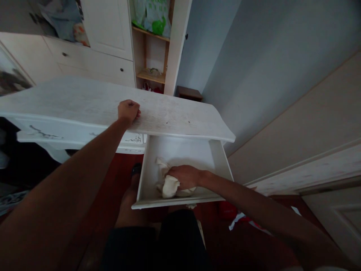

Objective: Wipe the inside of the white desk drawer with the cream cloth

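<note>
My right hand (pixel 184 177) is inside an open white drawer (pixel 194 146), pressing a crumpled cream cloth (pixel 170 186) against the drawer's bottom near its front panel. The fingers are wrapped into the cloth and partly hidden by it. On the worn white tabletop (pixel 169 109) above rests my left hand (pixel 129 110), curled into a fist with nothing visible in it. The drawer sticks out from under the right part of the table, over my knees.
Behind the table stand white cabinets (pixel 109 30) and a shelf unit holding a white and green plastic bag (pixel 153 17). A grey-blue wall (pixel 254 75) rises on the right. Red and white scraps (pixel 237 220) lie on the dark red floor beside my right arm.
</note>
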A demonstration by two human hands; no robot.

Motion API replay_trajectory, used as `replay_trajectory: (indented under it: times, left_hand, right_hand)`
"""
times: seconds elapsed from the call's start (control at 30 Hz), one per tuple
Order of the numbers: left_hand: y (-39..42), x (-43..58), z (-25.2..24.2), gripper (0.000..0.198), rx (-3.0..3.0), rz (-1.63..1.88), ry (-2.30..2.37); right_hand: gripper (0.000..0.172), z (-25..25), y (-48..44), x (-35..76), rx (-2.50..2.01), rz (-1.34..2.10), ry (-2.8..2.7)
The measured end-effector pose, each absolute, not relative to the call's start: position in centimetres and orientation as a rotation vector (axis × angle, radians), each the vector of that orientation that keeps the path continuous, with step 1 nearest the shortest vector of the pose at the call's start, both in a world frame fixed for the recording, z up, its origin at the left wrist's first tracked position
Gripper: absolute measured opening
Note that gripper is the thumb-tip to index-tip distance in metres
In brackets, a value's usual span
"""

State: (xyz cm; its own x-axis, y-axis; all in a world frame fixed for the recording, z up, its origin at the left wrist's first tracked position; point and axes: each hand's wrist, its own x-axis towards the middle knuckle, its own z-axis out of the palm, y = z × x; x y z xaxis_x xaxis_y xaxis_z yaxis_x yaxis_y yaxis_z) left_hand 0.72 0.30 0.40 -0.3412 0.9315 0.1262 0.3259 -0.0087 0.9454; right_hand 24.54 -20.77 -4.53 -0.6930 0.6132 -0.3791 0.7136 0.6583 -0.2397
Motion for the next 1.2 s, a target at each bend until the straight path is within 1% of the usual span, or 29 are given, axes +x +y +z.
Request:
replay_trajectory:
  times: [0.07,0.13,0.27,0.37,0.47,0.53,0.6,0.7,0.77,0.9,0.97,1.03,1.1,1.13,1.2]
  left_hand:
    - [0.4,0.7,0.3,0.006,1.319,1.379,1.682]
    - [0.5,0.7,0.2,0.007,1.33,1.392,1.665]
    - [0.7,0.7,0.0,0.007,1.333,1.399,1.681]
    - [0.8,0.7,-0.1,0.007,1.346,1.393,1.686]
    - [0.9,0.7,-0.1,0.007,1.351,1.37,1.712]
    - [0.8,0.7,0.0,0.007,1.35,1.367,1.712]
    - [0.7,0.8,0.1,0.006,1.34,1.367,1.708]
    - [0.5,0.8,0.2,0.006,1.351,1.371,1.707]
    - [0.6,0.8,0.1,0.006,1.372,1.371,1.703]
    - [0.6,0.7,0.2,0.007,1.38,1.371,1.705]
    - [0.4,0.7,0.4,0.006,1.358,1.381,1.693]
    - [0.2,0.7,0.7,0.005,1.327,1.38,1.676]
    - [-0.1,0.7,0.9,0.004,1.307,1.378,1.657]
    - [-0.1,0.6,0.9,0.004,1.303,1.377,1.651]
    - [0.0,0.5,0.8,0.005,1.307,1.382,1.648]
  right_hand:
    - [0.051,-4.4,-21.0,26.7,1.223,-0.354,2.494]
    - [0.054,-4.5,-21.2,28.7,1.414,-0.17,2.36]
    - [0.044,-5.2,-20.0,31.8,1.854,0.051,2.069]
    - [0.043,-5.7,-17.9,32.7,2.109,0.121,1.964]
    - [0.042,-6.1,-15.7,31.6,2.27,0.135,1.958]
    - [0.041,-6.4,-14.8,29.9,2.284,0.131,2.029]
    - [0.041,-6.5,-14.5,27.6,2.18,0.079,2.207]
    - [0.045,-6.3,-15.2,24.2,1.886,-0.137,2.533]
    - [0.043,-5.7,-16.0,22.6,1.745,-0.319,2.669]
    - [0.028,-3.1,-16.5,22.4,1.76,-0.619,2.819]
    - [0.028,-0.9,-15.6,23.8,1.859,-0.708,2.914]
    - [0.027,1.9,-14.1,25.7,2.048,-0.728,2.959]
    - [0.026,5.2,-12.3,27.8,2.314,-0.657,2.937]
    - [0.028,6.8,-11.5,28.7,2.444,-0.544,2.935]
    - [0.031,10.0,-9.9,30.0,2.642,-0.141,2.936]
